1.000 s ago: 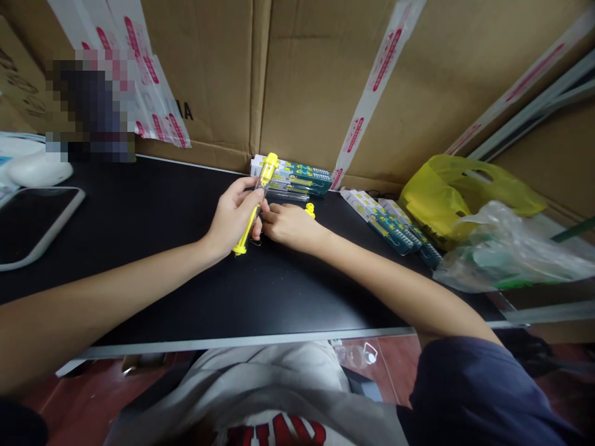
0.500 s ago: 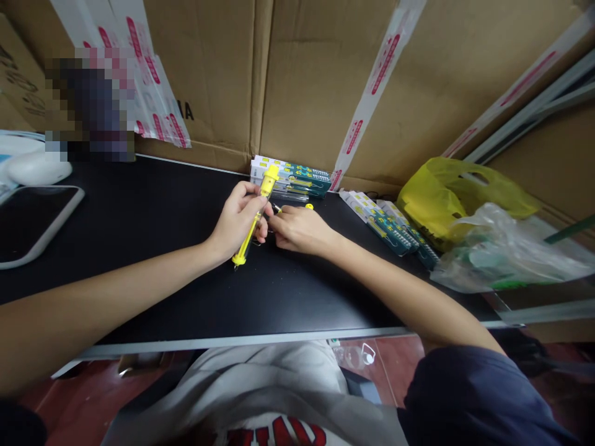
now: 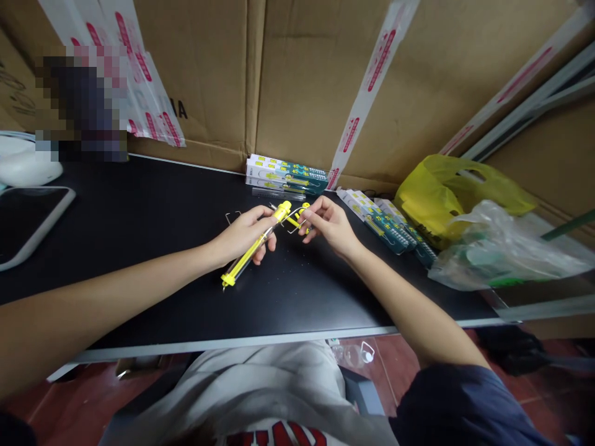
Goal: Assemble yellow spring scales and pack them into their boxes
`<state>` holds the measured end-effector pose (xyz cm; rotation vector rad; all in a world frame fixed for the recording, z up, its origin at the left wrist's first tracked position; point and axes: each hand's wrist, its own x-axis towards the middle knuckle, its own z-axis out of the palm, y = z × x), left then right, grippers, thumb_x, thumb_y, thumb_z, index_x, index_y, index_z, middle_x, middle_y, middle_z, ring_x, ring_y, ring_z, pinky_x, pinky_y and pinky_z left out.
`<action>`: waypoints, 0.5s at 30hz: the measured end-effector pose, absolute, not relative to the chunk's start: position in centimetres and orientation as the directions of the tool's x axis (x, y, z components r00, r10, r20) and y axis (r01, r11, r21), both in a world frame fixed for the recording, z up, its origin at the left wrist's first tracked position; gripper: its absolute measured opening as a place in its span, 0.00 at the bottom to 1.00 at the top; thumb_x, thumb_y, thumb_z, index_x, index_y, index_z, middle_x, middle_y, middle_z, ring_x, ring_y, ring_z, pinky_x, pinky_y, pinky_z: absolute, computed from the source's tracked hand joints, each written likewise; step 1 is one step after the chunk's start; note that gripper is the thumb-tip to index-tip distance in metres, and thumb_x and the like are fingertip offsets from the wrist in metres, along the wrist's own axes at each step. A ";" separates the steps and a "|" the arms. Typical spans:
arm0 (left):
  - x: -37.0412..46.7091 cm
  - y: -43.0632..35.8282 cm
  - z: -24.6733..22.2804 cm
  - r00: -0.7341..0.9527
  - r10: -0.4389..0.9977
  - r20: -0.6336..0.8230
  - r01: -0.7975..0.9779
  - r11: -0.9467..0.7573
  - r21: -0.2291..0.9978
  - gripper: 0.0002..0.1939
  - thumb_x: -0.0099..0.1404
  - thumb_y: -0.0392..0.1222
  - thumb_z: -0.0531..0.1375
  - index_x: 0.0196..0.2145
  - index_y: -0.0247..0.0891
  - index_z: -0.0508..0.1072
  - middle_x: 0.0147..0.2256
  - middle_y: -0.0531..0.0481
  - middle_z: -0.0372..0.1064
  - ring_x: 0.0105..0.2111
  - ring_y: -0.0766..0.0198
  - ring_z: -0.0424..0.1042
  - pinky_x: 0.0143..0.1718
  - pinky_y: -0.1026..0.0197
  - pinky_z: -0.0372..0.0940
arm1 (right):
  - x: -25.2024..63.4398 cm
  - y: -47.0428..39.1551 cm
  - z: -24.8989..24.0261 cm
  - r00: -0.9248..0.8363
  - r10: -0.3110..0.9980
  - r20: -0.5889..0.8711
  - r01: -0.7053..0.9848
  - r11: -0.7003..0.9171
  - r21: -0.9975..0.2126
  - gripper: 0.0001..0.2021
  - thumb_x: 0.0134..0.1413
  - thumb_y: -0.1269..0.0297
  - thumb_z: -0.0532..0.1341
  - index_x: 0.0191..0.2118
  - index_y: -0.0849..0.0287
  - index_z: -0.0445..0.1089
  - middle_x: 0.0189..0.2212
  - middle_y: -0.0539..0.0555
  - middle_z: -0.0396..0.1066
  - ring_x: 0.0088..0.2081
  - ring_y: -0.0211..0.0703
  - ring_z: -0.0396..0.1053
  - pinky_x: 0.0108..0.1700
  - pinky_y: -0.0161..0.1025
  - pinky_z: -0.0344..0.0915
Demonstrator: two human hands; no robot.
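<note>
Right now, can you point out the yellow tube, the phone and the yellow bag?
Yellow tube (image 3: 248, 256): head view, on the clear barrel.
Phone (image 3: 30, 223): head view, on the dark screen.
Yellow bag (image 3: 425, 201): head view, on the left part of its side.

The right hand (image 3: 326, 224) now holds up a hook (image 3: 294, 214) beside the tube (image 3: 248, 256), which leans further right

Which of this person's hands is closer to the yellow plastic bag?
The right. The right hand, pinching a bent wire, is left of the yellow plastic bag, with boxes between; the left hand, gripping the yellow tube, is farther left.
</note>
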<state>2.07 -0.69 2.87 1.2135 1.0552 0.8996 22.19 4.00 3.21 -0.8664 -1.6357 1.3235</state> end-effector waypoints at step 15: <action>2.2 -1.2 2.6 0.391 0.895 -0.213 0.097 0.190 0.977 0.04 0.67 0.40 0.51 0.38 0.39 0.62 0.16 0.54 0.68 0.09 0.70 0.59 0.10 0.71 0.56 | 21.6 2.9 3.3 -0.276 0.894 0.352 -0.002 0.366 -0.931 0.18 0.50 0.52 0.66 0.29 0.56 0.58 0.23 0.45 0.70 0.21 0.34 0.71 0.20 0.32 0.71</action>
